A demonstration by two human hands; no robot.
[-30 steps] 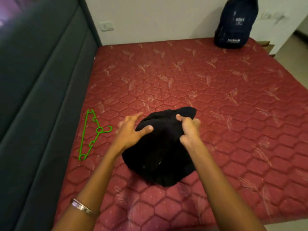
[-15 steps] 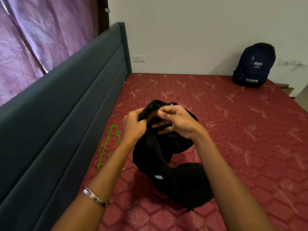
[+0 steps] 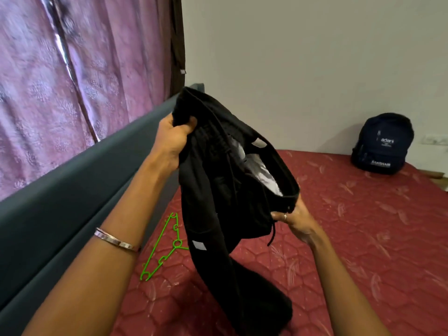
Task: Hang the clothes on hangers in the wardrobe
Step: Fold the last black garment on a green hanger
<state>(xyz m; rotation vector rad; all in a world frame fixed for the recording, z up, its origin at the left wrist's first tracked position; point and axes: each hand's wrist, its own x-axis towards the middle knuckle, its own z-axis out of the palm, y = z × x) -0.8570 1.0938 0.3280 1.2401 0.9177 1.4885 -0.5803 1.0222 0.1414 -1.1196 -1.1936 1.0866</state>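
Observation:
A black garment (image 3: 218, 190) with a drawstring waistband hangs in the air above the red mattress (image 3: 351, 238). My left hand (image 3: 173, 139) grips one side of its waistband, raised high. Lower and to the right, my right hand (image 3: 294, 220) pinches the other side, so the waist opening is spread and a pale lining shows inside. The legs trail down onto the mattress. A green plastic hanger (image 3: 164, 248) lies flat on the mattress near the headboard, partly hidden behind the garment. No wardrobe is in view.
A dark grey padded headboard (image 3: 72, 202) runs along the left, with a pink curtain (image 3: 72, 81) above it. A dark blue backpack (image 3: 383, 144) leans against the white wall at the far right corner of the mattress.
The garment has been lifted off the mattress and its waistband pulled apart; my left hand rose up and left, my right hand dropped to the right. The view tilted upward.

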